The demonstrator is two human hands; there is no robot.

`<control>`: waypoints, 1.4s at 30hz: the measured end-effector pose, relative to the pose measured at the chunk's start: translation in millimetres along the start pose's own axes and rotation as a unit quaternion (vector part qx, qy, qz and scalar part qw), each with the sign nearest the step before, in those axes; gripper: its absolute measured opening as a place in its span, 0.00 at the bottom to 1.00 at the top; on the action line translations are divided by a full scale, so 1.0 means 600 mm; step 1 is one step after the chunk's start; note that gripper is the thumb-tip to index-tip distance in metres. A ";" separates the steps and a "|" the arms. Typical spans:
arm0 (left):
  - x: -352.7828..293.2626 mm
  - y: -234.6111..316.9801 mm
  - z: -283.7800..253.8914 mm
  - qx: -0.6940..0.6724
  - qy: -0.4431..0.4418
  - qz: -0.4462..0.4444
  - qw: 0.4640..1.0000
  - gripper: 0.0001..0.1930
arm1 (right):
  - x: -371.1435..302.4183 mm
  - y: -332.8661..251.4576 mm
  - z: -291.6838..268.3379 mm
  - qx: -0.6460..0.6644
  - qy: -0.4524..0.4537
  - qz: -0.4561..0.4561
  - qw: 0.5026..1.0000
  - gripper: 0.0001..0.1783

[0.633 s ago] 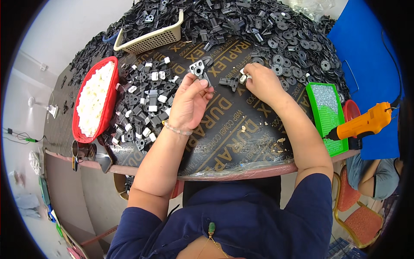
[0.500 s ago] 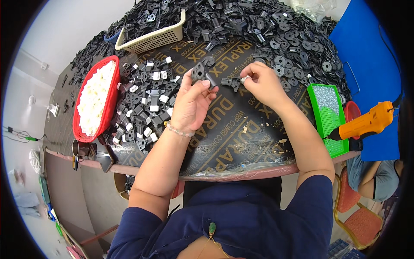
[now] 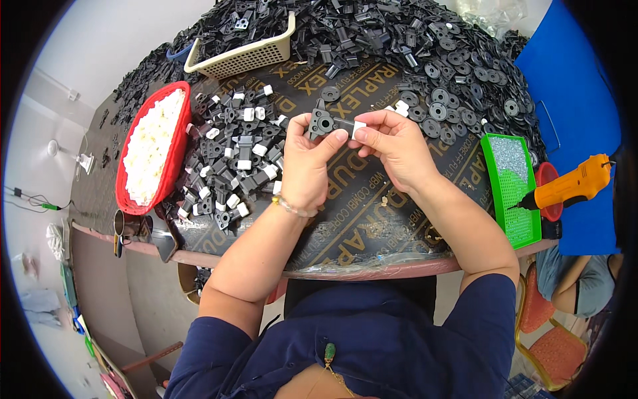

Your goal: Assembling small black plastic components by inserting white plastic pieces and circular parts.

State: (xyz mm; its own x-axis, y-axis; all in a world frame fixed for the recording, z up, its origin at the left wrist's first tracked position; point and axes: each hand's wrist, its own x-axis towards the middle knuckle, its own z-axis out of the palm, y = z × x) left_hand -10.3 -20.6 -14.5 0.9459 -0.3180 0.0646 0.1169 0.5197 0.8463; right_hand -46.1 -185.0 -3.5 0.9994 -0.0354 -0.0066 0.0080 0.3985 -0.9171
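Between both hands is a black plastic bracket point(image 3: 323, 124), with a flat holed plate at one end and a tube at the other. My left hand point(image 3: 307, 156) is closed round its plate end, thumb on the near side. My right hand point(image 3: 399, 147) pinches a small white plastic cap point(image 3: 359, 129) at the tube's end; how far it sits on the tube I cannot tell. Just past my right fingers shows another white piece point(image 3: 401, 108), partly covered by them. A black disc point(image 3: 330, 94) lies on the table beyond the bracket.
Left are black brackets with white caps point(image 3: 244, 164) and a red basket point(image 3: 120, 179) of white pieces. A cream basket point(image 3: 249, 58) and heaped black parts point(image 3: 372, 33) fill the back. Right are black discs point(image 3: 438, 111), a green tray point(image 3: 533, 229) of small metal parts and an orange power screwdriver point(image 3: 571, 182).
My right hand has moved left to meet my left hand, bringing a white cap to the tube's end. The bracket has turned in my left hand, its tube now pointing right. The view has shifted slightly.
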 end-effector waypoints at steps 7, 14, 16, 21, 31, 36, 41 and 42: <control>-0.002 0.009 0.001 -0.058 -0.045 -0.042 0.996 0.21 | 0.012 0.018 -0.007 -0.022 -0.053 -0.065 0.996 0.33; 0.001 -0.002 0.000 -0.239 -0.081 -0.205 0.946 0.26 | 0.071 -0.052 0.039 -0.156 -0.156 -0.087 0.972 0.39; 0.007 -0.015 -0.014 -0.259 -0.051 -0.234 0.936 0.30 | 0.097 -0.050 0.081 -0.241 -0.149 -0.136 0.949 0.41; 0.022 -0.025 -0.032 -0.227 -0.004 -0.209 0.951 0.28 | 0.163 -0.021 0.215 -0.238 -0.116 -0.263 0.928 0.44; 0.053 -0.013 -0.080 -0.194 0.157 -0.135 0.959 0.17 | 0.238 -0.052 0.187 -0.587 -0.176 -0.187 0.768 0.39; 0.043 -0.001 -0.061 -0.148 0.151 -0.089 0.973 0.19 | 0.137 -0.063 0.047 -0.809 -0.118 -0.074 0.571 0.22; 0.026 -0.009 -0.031 -0.064 0.104 -0.111 0.986 0.24 | 0.095 -0.030 -0.026 -0.795 -0.128 -0.084 0.587 0.18; 0.023 -0.010 -0.024 -0.048 0.098 -0.144 0.984 0.24 | 0.091 -0.032 -0.032 -0.751 -0.141 -0.136 0.631 0.18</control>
State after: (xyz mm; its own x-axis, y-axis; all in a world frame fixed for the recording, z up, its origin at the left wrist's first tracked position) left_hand 6.8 -16.5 -26.3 0.9088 -0.3091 -0.2804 0.4068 0.5060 0.7606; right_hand 7.5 -212.0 6.3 0.9365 0.3335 0.1083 0.3496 -0.9120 -0.2146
